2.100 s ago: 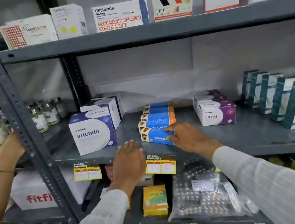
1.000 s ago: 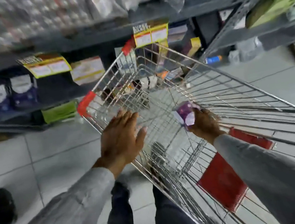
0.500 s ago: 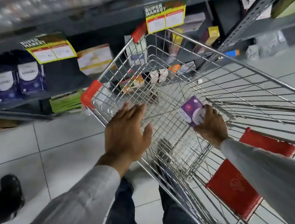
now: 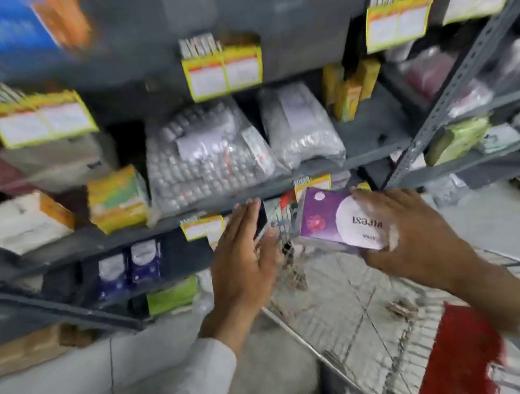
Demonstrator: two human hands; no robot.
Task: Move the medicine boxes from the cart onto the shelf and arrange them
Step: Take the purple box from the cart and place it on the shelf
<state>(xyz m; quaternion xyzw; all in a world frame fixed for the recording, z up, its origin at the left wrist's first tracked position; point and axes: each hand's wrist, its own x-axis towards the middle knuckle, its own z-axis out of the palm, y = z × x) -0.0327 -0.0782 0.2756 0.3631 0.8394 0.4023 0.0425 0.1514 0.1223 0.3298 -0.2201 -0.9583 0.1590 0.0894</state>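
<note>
- Shelf, left and centre of the frame: the view now faces the shelving again, where half a second ago it looked down into the cart. Everything is motion-blurred. Boxes, bagged blister packs and yellow price tags fill the tiers in view.
- Left hand, centre of the frame: it is open and flat with the fingers together, and holds nothing. It was spread over the cart rim half a second ago; it now stands raised in front of the shelf edge, just left of the box.
- Box, right of centre: the purple and white medicine box is out of the cart and sits higher in the frame, in front of the lower shelf tiers. Its lettering reads upside down.
- Right hand, right of centre: it is closed around the box's right end, with fingers across the front face.
- Cart, lower right of the frame: its wire basket lies below both hands.
- Judgement: the pick is done and the carry to the shelf is under way. The box's shelf slot is not in view.
</note>
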